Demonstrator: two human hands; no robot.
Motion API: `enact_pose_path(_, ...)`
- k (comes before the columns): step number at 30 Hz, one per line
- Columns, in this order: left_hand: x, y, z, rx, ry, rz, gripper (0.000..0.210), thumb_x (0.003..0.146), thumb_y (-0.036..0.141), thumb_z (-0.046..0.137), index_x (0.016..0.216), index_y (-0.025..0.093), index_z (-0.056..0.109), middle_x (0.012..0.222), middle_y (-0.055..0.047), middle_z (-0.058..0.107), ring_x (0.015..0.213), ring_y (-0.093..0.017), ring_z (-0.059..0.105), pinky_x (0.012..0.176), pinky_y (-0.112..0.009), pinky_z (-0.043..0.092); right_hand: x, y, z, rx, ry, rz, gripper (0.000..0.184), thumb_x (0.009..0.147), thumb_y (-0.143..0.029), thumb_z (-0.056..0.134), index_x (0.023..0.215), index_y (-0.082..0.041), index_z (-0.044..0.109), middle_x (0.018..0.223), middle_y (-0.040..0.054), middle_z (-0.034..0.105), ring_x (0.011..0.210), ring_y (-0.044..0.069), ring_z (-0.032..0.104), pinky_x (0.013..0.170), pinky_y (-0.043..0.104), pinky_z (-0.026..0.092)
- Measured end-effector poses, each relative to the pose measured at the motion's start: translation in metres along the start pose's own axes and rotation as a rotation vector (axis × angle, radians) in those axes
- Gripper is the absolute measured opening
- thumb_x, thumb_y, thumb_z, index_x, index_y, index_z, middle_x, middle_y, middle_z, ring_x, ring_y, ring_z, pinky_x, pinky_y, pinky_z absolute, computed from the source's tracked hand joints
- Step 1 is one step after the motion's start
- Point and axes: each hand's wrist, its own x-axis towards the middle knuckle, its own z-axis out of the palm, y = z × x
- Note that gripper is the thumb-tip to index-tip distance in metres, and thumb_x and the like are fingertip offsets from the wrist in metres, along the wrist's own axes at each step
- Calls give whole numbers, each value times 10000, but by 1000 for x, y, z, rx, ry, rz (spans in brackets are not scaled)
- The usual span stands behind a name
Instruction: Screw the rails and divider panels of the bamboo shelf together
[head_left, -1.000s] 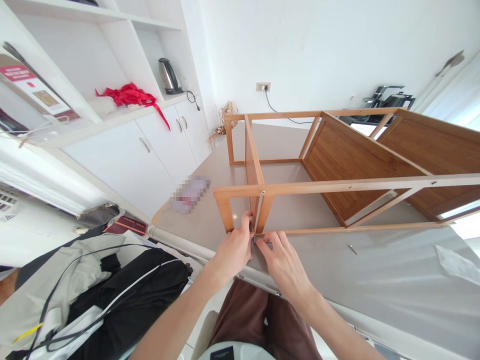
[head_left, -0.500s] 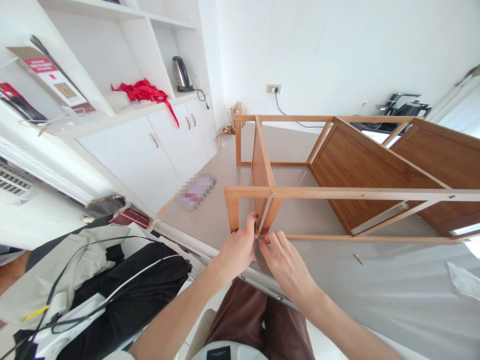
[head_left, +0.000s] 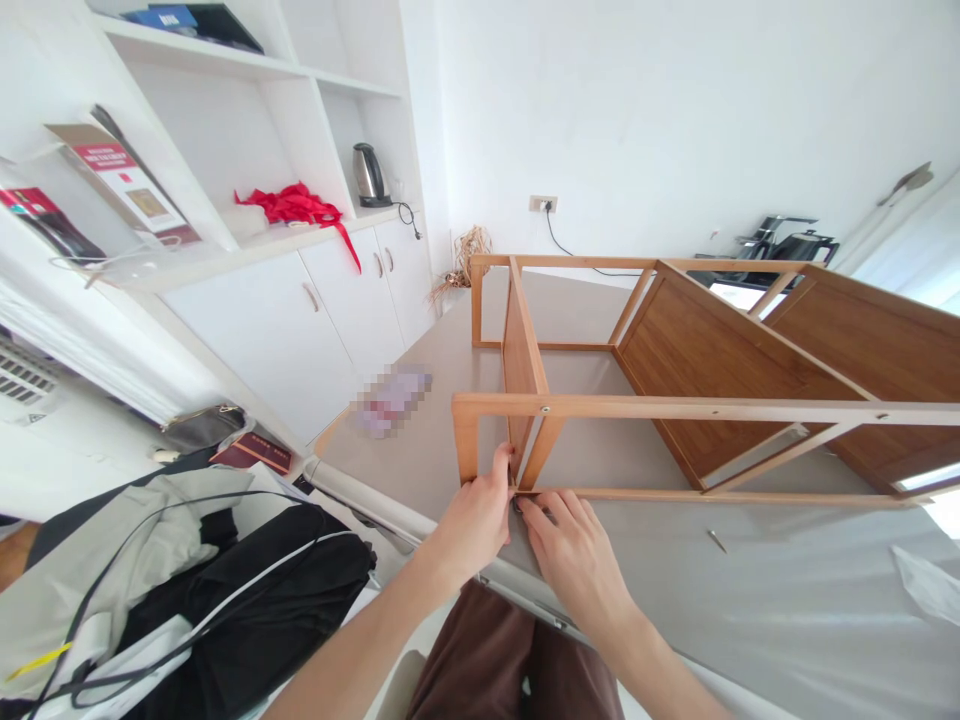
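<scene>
A wooden shelf rack (head_left: 645,406) lies on its side on the grey table (head_left: 645,570). My left hand (head_left: 480,515) is closed at the lower rail, where it meets the short shelf board (head_left: 523,360). Its thumb presses up against the board. Close beside it, my right hand (head_left: 574,545) is closed in a pinch at the same joint, low on the near side. A small dark metal piece shows at its fingertips, mostly hidden, and I cannot make out its kind. A thin metal piece like a screw (head_left: 717,541) lies on the table to the right.
A blurred-out packet (head_left: 394,400) lies on the table's left part. Clear plastic (head_left: 926,585) lies at the right. Black clothes (head_left: 300,560) and cables are heaped at the left. Behind stand a white cabinet (head_left: 255,300) and a kettle (head_left: 369,175).
The view has tilted up slightly, so everything sits lower in the picture. Both hands stay at the same joint of the rack, with little visible movement.
</scene>
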Motion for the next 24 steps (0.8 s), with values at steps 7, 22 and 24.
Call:
enact_pose_path(7, 1, 0, 1, -21, 8, 21, 504, 971, 125, 390, 1447, 188, 240, 751, -34, 721, 636, -213, 705, 708, -307, 514, -1, -2, 2, 157, 27, 78, 203, 976, -113, 483, 948, -189, 669, 946, 60, 633, 909, 203, 549, 808, 331, 419)
enact_pose_path(22, 1, 2, 0, -29, 2, 24, 461, 983, 144, 387, 1421, 206, 259, 849, -43, 727, 561, -175, 682, 692, -292, 517, -3, -5, 4, -4, 44, 28, 186, 926, -72, 541, 962, -189, 681, 922, 57, 604, 873, 207, 513, 779, 340, 387)
enact_pose_path(24, 1, 3, -1, -30, -6, 20, 464, 982, 143, 386, 1424, 193, 255, 809, -36, 722, 576, -181, 686, 696, -290, 517, -2, -5, 4, -21, 57, 23, 200, 927, -68, 529, 974, -188, 683, 918, 60, 600, 872, 208, 511, 776, 339, 389)
